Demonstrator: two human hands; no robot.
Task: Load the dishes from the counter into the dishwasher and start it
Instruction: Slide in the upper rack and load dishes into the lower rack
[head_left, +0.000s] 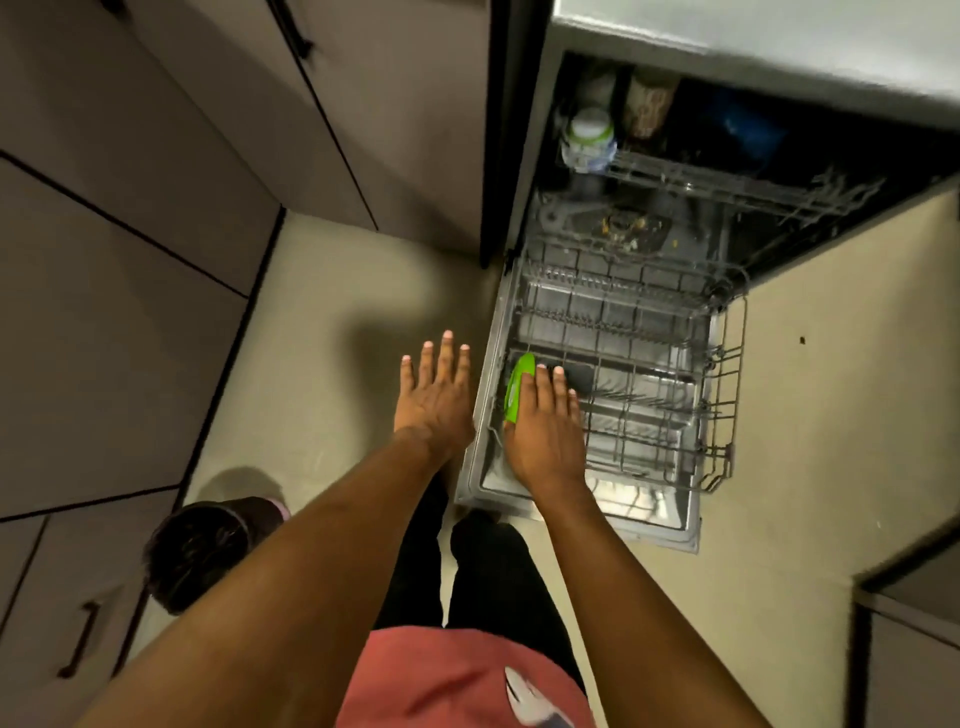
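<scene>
Green dish (515, 387): is standing on edge in the near left corner of the lower rack (724, 364); I am seeing it only edge-on.
Right hand (545, 431): is reaching over that corner, fingers straight and close together, the index side lying along the dish. The thumb tip is showing just under the dish's near end, and I am not making out whether it is pressing.
Left hand (436, 397): is hovering over the floor (311, 291) just left of the dishwasher door (670, 535), fingers straight and spread, holding nothing.
Lower rack: is sitting pulled out over the lowered door, its wire tines catching the light.
Upper rack (727, 182): is sticking partway out of the dark tub. A white-and-green container (589, 137) and a brown container (649, 104) are standing by its left end, both blurred.
Cabinets (130, 260): grey fronts are running along my left, well apart from both hands.
</scene>
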